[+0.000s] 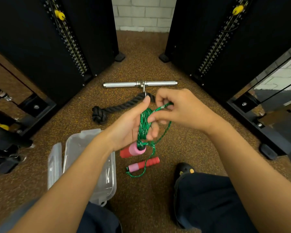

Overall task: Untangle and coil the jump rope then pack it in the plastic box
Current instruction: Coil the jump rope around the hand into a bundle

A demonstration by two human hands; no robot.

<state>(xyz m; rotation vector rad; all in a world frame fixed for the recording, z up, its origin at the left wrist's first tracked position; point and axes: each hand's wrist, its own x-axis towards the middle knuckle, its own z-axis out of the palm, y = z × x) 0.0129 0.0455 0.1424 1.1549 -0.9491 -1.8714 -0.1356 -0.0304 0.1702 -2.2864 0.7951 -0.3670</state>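
The green jump rope (144,122) is wound in several loops around my left hand (133,125), which grips the coil. One red-and-pink handle (132,150) hangs just below that hand. My right hand (180,109) pinches a strand of the rope near its upper end, close to the left thumb. A loose length of rope trails down to the second red-and-pink handle (144,164) lying on the floor. The clear plastic box (107,187) sits open on the floor under my left forearm, its lid (55,163) beside it on the left.
A black braided rope attachment (111,109) and a chrome bar (139,84) lie on the speckled brown floor ahead. Black weight-stack machines (71,39) stand left and right. My knees and a black shoe (185,170) are at the bottom.
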